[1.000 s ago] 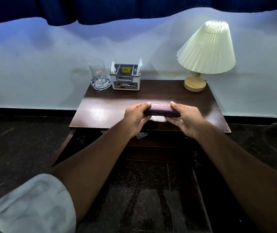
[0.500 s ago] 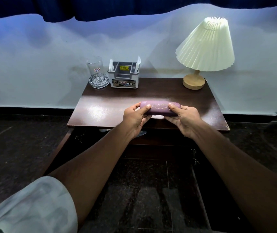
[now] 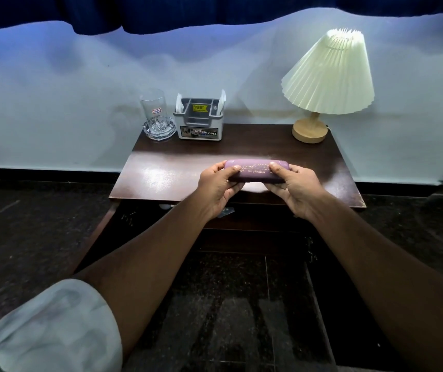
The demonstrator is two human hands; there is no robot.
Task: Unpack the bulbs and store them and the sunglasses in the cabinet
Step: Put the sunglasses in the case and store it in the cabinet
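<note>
A closed purple sunglasses case [image 3: 255,171] with gold lettering is held level above the front half of the dark wooden cabinet top [image 3: 177,170]. My left hand [image 3: 219,187] grips its left end, thumb on the lid. My right hand [image 3: 294,187] grips its right end the same way. Below the top, the cabinet front [image 3: 252,224] is dark, and both doors seem to stand open at the sides. A small pale object [image 3: 164,206] shows just under the top's edge. No bulbs are visible.
At the back of the top stand a glass in a crystal ashtray [image 3: 157,116], a grey organiser box [image 3: 200,119] and a lamp with a cream pleated shade [image 3: 327,76]. A pale wall runs behind. Dark stone floor [image 3: 27,232] lies on both sides.
Both hands have lifted the case a little and tilted its lid toward me, so the gold lettering now shows. My view has shifted slightly.
</note>
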